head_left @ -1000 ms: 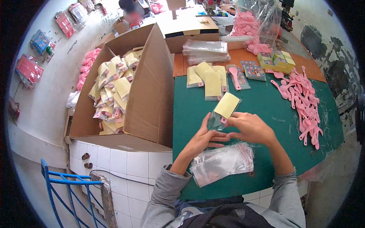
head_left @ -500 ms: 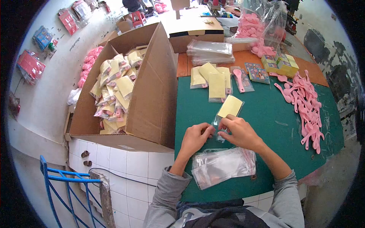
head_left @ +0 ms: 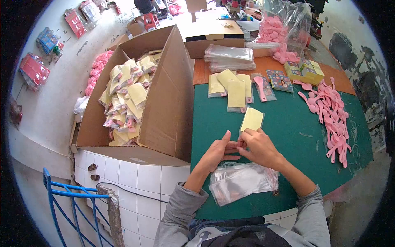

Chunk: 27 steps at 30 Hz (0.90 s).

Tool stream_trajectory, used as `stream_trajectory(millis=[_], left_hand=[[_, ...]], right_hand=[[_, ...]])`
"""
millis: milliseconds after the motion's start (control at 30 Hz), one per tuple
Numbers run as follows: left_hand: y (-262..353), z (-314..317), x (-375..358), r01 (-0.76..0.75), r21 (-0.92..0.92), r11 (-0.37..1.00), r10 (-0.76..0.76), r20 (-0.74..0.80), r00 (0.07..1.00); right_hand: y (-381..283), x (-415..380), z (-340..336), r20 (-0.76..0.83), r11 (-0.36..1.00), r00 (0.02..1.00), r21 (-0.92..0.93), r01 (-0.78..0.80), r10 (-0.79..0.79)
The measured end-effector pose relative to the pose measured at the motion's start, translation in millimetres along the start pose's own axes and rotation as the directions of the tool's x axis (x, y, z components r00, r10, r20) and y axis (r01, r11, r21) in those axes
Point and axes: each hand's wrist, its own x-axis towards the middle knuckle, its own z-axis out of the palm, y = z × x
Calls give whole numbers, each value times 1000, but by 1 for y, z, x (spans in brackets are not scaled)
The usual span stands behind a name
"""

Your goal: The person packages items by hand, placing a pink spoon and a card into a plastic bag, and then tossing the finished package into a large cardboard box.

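Note:
A small clear plastic bag with a pale yellow card (head_left: 252, 120) in it lies on the green tabletop, its lower end under my right hand (head_left: 260, 146). The fingers of that hand are curled in a pinch at the bag's near end. Beside it, my left hand (head_left: 220, 152) has its thumb raised and fingers stretched out, the tips close to the right fingers. Just below both hands is a stack of flat clear bags (head_left: 242, 183). Filled bags with yellow cards (head_left: 236, 94) lie beyond, next to a bag with a pink spoon (head_left: 259, 87).
A large cardboard box (head_left: 164, 103) of filled bags stands left of the table. Loose pink spoons (head_left: 335, 119) are heaped at the right. Printed cards (head_left: 280, 80), card stacks (head_left: 313, 74) and more clear bags (head_left: 229, 55) lie at the back. A blue metal frame (head_left: 74, 193) stands lower left.
My left hand has opened, its thumb lifting and its fingers straightening. My right fingers have stayed at the bag's near end, and the bag has turned slightly more upright.

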Motion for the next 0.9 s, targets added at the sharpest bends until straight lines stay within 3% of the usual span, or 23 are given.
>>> stream_trajectory(millis=[233,333,433,533,667,767,833,900], left_hand=[[-15,-3,11,-95,154,983,105,-53,993],[-7,2,6,-84,176,981,102,-97,990],[-1,7,2,60,136,989,-51,-70,996],[-13,2,8,-148,313,938,145,34,989],[-16,3,8,-160,172,972,178,-99,979],[-17,2,10,-183,194,964,221,-200,954],[-17,-3,14,-185,272,944,261,-278,925],[-15,0,13,-175,116,978,199,-249,948]], right_hand=[[-19,-10,0,272,980,941,39,196,-199],[-26,-12,-6,338,970,915,-25,242,-219],[-25,-11,-13,371,969,909,-78,233,-189],[-25,-12,-13,388,962,902,-111,251,-190],[-16,-11,-10,392,954,901,-144,261,-187],[0,-11,-14,294,932,884,131,339,-363],[1,-10,-25,341,905,851,294,308,-400],[8,-7,-50,408,878,805,397,268,-430]])
